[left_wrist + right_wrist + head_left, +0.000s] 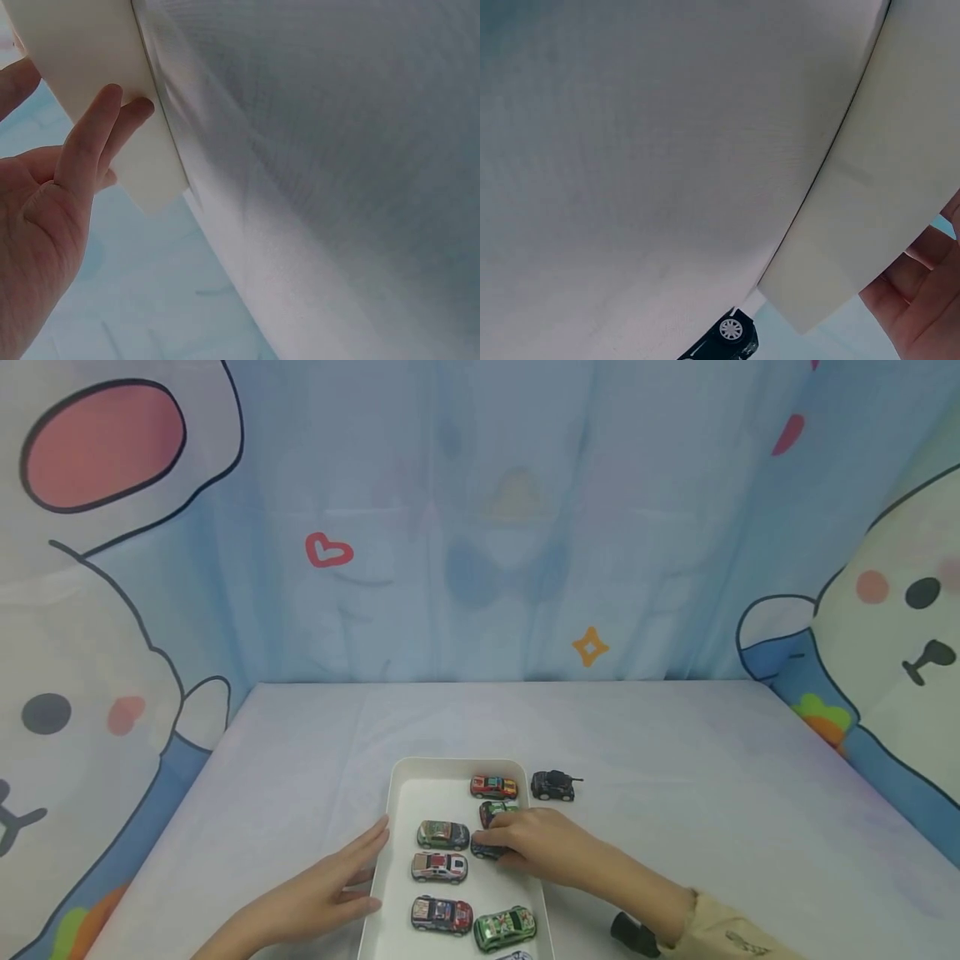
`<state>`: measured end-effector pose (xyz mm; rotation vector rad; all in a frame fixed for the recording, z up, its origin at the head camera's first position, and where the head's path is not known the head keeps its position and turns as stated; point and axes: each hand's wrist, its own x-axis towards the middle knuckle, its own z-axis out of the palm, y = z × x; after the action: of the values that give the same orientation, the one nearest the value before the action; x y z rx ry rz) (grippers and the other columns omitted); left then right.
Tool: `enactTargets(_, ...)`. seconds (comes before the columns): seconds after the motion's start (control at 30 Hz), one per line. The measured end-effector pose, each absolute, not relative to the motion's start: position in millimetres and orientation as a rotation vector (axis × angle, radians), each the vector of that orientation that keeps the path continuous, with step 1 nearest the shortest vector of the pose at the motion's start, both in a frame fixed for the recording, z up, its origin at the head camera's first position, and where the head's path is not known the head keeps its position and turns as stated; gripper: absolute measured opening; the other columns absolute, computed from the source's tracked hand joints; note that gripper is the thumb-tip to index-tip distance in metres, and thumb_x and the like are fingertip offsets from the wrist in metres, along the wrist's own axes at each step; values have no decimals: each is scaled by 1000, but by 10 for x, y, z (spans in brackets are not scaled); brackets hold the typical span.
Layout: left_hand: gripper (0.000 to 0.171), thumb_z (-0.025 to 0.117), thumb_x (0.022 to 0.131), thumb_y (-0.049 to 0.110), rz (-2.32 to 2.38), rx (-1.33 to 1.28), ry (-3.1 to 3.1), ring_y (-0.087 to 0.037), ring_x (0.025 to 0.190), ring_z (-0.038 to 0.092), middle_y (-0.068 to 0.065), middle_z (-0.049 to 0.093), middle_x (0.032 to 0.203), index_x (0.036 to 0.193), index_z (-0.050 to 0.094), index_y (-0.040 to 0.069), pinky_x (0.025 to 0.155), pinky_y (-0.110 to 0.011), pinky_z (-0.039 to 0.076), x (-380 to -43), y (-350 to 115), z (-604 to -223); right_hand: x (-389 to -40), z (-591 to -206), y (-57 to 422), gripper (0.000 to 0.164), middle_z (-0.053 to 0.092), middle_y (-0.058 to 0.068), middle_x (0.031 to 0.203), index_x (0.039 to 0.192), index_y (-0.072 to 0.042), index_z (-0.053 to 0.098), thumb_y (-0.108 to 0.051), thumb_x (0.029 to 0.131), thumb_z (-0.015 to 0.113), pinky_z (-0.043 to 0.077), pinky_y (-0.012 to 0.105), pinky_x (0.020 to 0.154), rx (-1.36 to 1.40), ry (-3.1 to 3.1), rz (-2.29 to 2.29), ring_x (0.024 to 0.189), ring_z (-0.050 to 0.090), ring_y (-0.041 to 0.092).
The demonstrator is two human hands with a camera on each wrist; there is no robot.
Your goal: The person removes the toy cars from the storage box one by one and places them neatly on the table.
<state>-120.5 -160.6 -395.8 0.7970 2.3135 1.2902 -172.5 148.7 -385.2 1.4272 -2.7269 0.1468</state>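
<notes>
A white tray point(427, 797) holds several small toy cars. My right hand point(551, 847) reaches over its right wall and pinches a dark toy car point(487, 850), mostly covered by the fingers. Just beyond those fingers sits a green toy car point(495, 812), partly hidden. My left hand point(326, 885) has its fingers spread against the tray's left side; the left wrist view shows the fingertips on the outer wall point(97, 52). In the right wrist view, the right hand point(922, 292) appears past the tray's wall point(855, 210).
Outside the tray's far right corner stands a black toy car point(552, 786) with a thin barrel. Inside are a red car point(493, 787), a white-and-red car point(439, 867), a blue-and-red car point(441, 915) and a bright green car point(505, 929). A white cloth point(675, 760) covers the table.
</notes>
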Motion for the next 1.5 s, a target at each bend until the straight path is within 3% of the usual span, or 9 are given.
enactTargets(0.2, 77, 65, 88, 18, 1279, 796, 2314, -43, 120, 43, -22, 5, 152, 146, 18, -6, 89, -34, 49, -1210, -1600, -3949, -1728, -3835, 1456, 37, 62, -4, 91, 112, -17, 70, -15, 76, 77, 52, 19, 64, 1412, -2745, 135, 75, 59, 6)
enactTargets(0.53, 77, 65, 88, 17, 1286, 798, 2310, -43, 121, 42, -22, 5, 152, 146, 18, -6, 90, -34, 49, -1214, -1609, -3959, -1765, -3751, 1350, 33, 62, -5, 85, 107, -18, 72, -11, 75, 78, 52, 19, 64, 1403, -2870, 54, 77, 59, 7)
enactTargets(0.83, 78, 64, 89, 16, 1317, 809, 2295, -45, 121, 40, -23, 3, 152, 145, 15, -9, 90, -34, 48, -1208, -1617, -3965, -1789, -3662, 1352, 33, 63, -3, 90, 107, -18, 73, -7, 76, 77, 52, 18, 63, 1450, -2869, 59, 79, 60, 7)
enactTargets(1.03, 77, 63, 90, 16, 1314, 834, 2287, -45, 121, 40, -23, 2, 152, 145, 15, -9, 91, -33, 48, -1204, -1634, -3972, -1765, -3495, 1610, 33, 63, -5, 99, 112, -19, 71, -5, 81, 72, 52, 20, 67, 1462, -2794, 250, 84, 59, 7)
enactTargets(1.17, 77, 63, 91, 18, 1310, 839, 2292, -45, 120, 41, -23, 2, 152, 145, 14, -10, 91, -33, 48, -1194, -1642, -3962, -1811, -3422, 1912, 39, 62, -5, 101, 116, -16, 68, -2, 80, 72, 53, 21, 67, 1436, -2747, 386, 83, 58, 5)
enactTargets(1.5, 76, 63, 90, 17, 1300, 827, 2298, -42, 123, 41, -21, 3, 152, 145, 17, -7, 91, -33, 48, -1213, -1613, -3958, -1949, -3627, 2393, 46, 62, -2, 104, 119, -15, 67, 2, 77, 74, 55, 30, 71, 1270, -2835, 492, 90, 59, 11)
